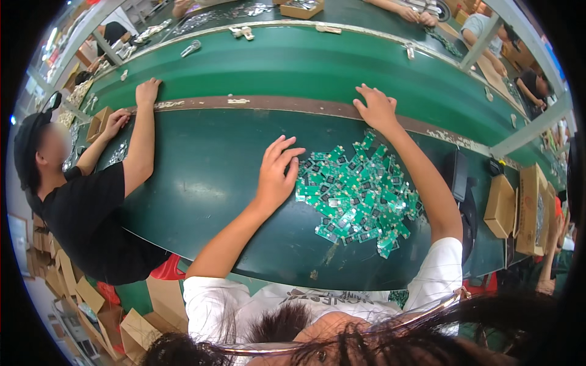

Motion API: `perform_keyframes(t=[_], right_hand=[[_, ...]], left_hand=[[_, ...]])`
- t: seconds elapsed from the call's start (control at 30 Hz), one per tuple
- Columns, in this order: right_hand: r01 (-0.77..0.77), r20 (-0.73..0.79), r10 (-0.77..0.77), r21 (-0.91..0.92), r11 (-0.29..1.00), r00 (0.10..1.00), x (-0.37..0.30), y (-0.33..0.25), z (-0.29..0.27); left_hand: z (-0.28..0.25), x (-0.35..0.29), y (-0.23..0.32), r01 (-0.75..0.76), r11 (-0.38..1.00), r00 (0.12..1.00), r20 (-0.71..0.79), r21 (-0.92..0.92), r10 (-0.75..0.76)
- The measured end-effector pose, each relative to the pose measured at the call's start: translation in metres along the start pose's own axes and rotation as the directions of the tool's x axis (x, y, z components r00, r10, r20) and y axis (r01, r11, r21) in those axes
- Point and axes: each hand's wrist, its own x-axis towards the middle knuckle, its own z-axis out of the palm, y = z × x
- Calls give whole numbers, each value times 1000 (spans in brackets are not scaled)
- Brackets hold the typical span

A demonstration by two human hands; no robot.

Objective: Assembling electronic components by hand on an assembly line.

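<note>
Fingers (282, 149) of the left hand (276, 174) are spread wide and flat, holding nothing, resting on the green bench (201, 183) right at the left edge of the heap of small green circuit boards (357, 195). The right hand (377, 108) is splayed just as wide and empty, planted on the worn brown rail (293, 107) beyond the heap, so the two arms bracket the pile between them. It looks to me like a gathering or corralling step, with the boards lying loose and overlapping in one mound near the person's front edge of the bench. Picking one out would call for pinching a single board off the top without dragging its neighbours along. To the left, a co-worker in a black shirt (91, 213) leans both hands on the same rail, and cardboard boxes (500, 204) sit off to the right.
</note>
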Motion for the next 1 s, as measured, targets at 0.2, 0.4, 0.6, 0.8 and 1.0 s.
perform_keyframes(t=[0.2, 0.4, 0.6, 0.8, 1.0], right_hand=[[-112, 51, 117, -94, 989, 992, 58, -66, 45], [272, 144, -247, -185, 944, 958, 65, -137, 85], [367, -5, -372, -147, 918, 928, 72, -167, 92], [364, -230, -383, -124, 923, 895, 77, -178, 111], [386, -327, -419, -164, 908, 847, 72, -182, 110]], left_hand=[[2, 0, 1, 39, 995, 999, -34, 95, -36], [4, 2, -1, 60, 998, 998, -36, 20, -59], [6, 1, 2, 95, 995, 995, -24, -12, -95], [5, 2, 4, 100, 995, 995, 3, -10, -100], [6, -1, 1, 93, 996, 996, -3, 5, -93]])
